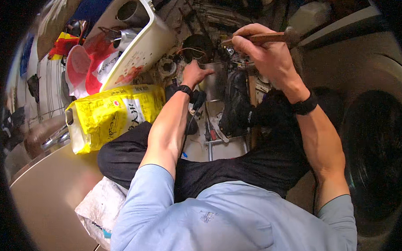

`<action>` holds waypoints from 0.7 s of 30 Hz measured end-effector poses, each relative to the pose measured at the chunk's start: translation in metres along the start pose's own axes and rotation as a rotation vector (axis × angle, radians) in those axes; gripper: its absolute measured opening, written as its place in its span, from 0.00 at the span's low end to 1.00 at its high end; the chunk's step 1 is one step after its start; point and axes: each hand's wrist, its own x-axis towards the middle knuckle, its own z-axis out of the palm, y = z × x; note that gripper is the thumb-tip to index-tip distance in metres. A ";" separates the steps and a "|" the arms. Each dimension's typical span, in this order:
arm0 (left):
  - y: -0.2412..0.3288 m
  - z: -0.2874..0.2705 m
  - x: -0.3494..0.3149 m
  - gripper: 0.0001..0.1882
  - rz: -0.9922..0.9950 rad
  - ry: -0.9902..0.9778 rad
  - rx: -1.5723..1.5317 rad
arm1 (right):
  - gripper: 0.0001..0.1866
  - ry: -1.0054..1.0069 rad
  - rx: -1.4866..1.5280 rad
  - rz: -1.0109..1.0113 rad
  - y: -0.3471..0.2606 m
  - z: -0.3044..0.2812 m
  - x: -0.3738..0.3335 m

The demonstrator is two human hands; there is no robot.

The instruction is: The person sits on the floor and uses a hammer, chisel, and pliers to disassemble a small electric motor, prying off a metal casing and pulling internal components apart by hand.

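My right hand (270,57) is raised at the upper right, its fingers wrapped round the wooden handle of a hammer (270,38). The hammer's blurred dark head points right. Lower and to the left, my left hand (195,75) is down among the clutter, fingers curled and thumb sticking out to the right. What those fingers grip is hidden. Right beside the thumb stands a grey metal cylinder (215,84). Just beyond the fingers is a dark round part (197,45) with thin loose wires (191,51) over it.
At the left a white plastic bin (157,40) lies tipped, with a yellow printed bag (117,116) below it. A black bag (235,100) lies right of the cylinder. Hand tools (213,130) lie near my legs. A vehicle's tyre (377,154) stands at the right.
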 end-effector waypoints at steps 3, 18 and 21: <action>-0.002 -0.004 0.012 0.49 -0.037 -0.032 0.069 | 0.08 0.031 0.031 -0.043 0.000 0.002 0.003; -0.017 0.029 -0.035 0.68 -0.043 -0.134 -0.137 | 0.09 -0.056 0.082 0.231 0.003 0.020 -0.001; -0.046 0.032 -0.053 0.67 -0.134 -0.310 -0.005 | 0.10 -0.038 0.083 0.164 -0.012 0.024 0.003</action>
